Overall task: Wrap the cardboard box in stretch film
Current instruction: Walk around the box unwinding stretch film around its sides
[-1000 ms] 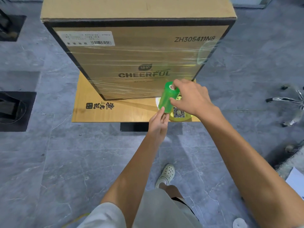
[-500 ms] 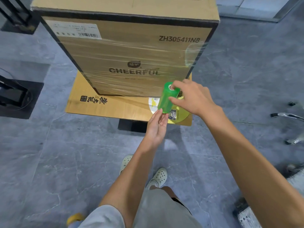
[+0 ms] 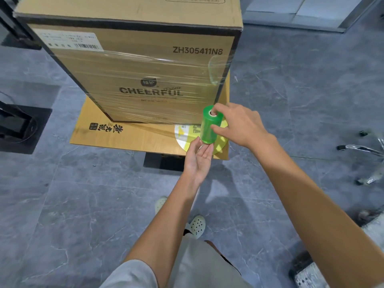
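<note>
We stood over the box (image 3: 145, 38), which sat upright on a flat cardboard sheet (image 3: 99, 138) raised on a black stand (image 3: 164, 164) above the grey floor (image 3: 62, 204). Clear film (image 3: 158, 67) already covered the middle and lower part of the box's front face and bent round its right front corner. The top strip, with the white label (image 3: 72, 40), was bare.

We held the green roll (image 3: 207, 129) upright just in front of the box's lower right corner, above the sheet. Our right hand (image 3: 239, 126) gripped it from the right: one finger lay curled over the core at the top end and the others bent round the side. Our left hand (image 3: 198, 157) was palm up beneath the roll. Its fingers were nearly straight and their tips touched the bottom end, so it supported the roll without closing round it. A loose stretch of film ran from the roll leftwards toward the box's lower front edge.

Below our arms we saw our pale shoes (image 3: 195, 225) on the floor. A chrome chair base (image 3: 363, 148) stood well apart at the right.
</note>
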